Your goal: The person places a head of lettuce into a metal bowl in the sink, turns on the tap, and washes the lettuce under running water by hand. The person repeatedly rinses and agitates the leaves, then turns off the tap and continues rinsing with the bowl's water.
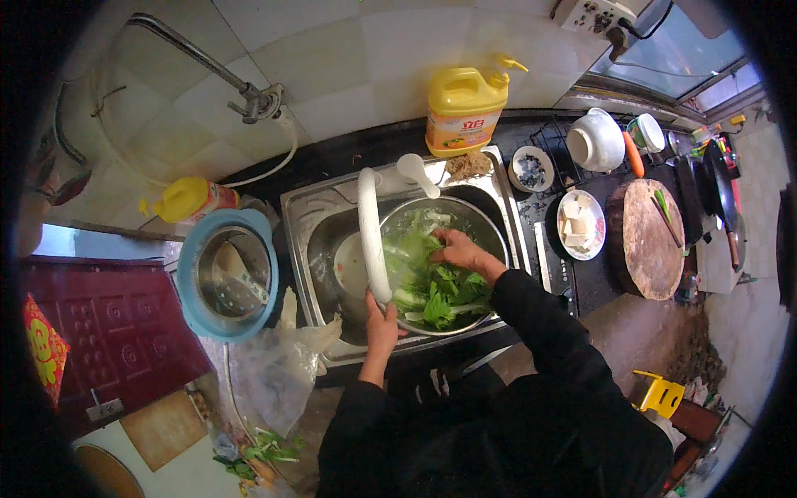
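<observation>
A large steel basin [414,326] stands in the sink [303,261], holding water and leafy green vegetables [445,295]. My right hand [459,250] reaches into the basin at the greens; its fingertips are partly hidden among leaves and water, so a hold cannot be told. My left hand [381,327] is closed around the lower end of a thick white tube or hose [372,243], which arches over the basin's left side. Left of the basin, a pale dish [350,264] lies in the sink. At the sink's back edge rests a white ladle [416,174].
Left of the sink is a blue plastic basin [187,274] with a steel bowl inside. Behind stands a yellow detergent jug [464,118]. To the right are a small bowl [517,177], a plate of white blocks [596,215] and a round wooden chopping board [654,261].
</observation>
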